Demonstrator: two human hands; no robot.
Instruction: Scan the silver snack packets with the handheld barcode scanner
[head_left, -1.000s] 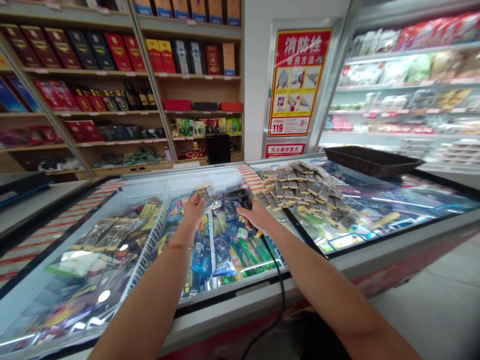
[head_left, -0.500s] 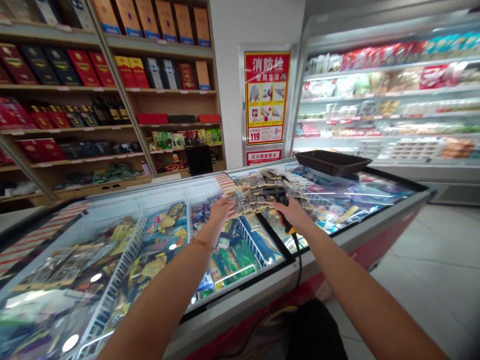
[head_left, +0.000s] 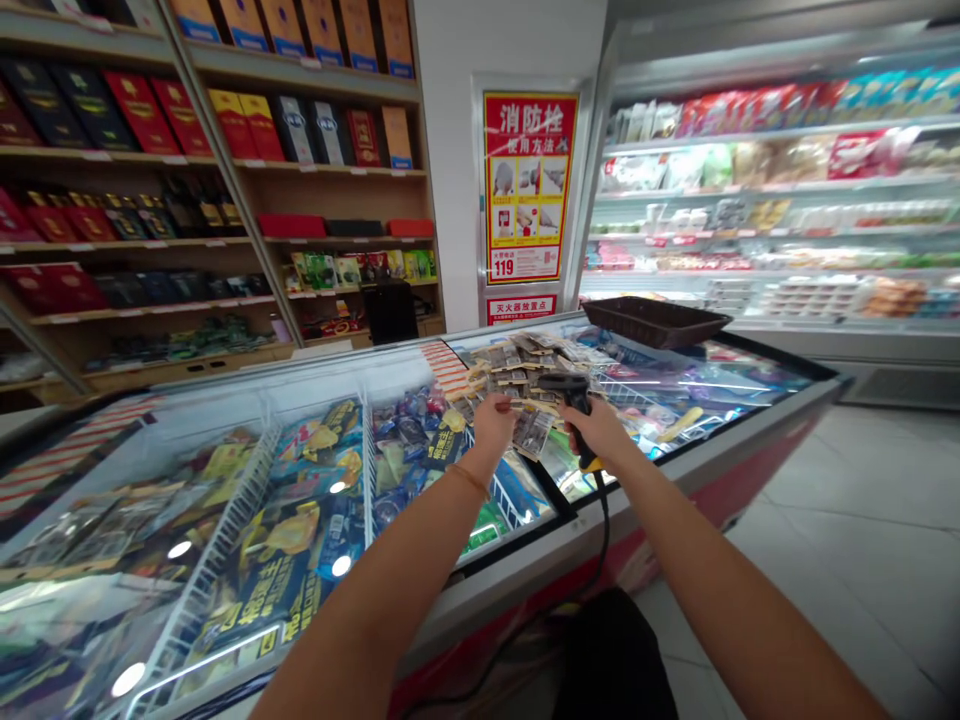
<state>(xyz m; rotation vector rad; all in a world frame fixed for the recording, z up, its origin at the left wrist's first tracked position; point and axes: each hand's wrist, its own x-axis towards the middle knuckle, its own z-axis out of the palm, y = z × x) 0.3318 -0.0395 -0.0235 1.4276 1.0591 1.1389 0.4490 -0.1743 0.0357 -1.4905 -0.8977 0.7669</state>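
Observation:
My right hand (head_left: 602, 436) is wrapped round the handle of a black barcode scanner (head_left: 568, 384) with yellow trim, its head pointing left. To its left, my left hand (head_left: 495, 425) is closed, fingers pinched at the edge of a small flat packet (head_left: 532, 432) with a clear, greyish front. The packet tilts just below the scanner head. Behind both hands, a pile of similar packets (head_left: 517, 360) is spread on the glass top of a chest freezer (head_left: 450, 590). The fingertips of my left hand are partly hidden.
A dark brown tray (head_left: 652, 322) stands on the freezer lid, right of the pile. The scanner's black cable (head_left: 604, 530) hangs down the freezer's front. Shelves of boxes (head_left: 322, 130) rise behind on the left, and a lit refrigerated display (head_left: 780, 230) stands at the right.
My left hand has moved right, toward the scanner, with a packet now under the scanner head. The scanner has shifted slightly right in my right hand. The camera view has turned a little.

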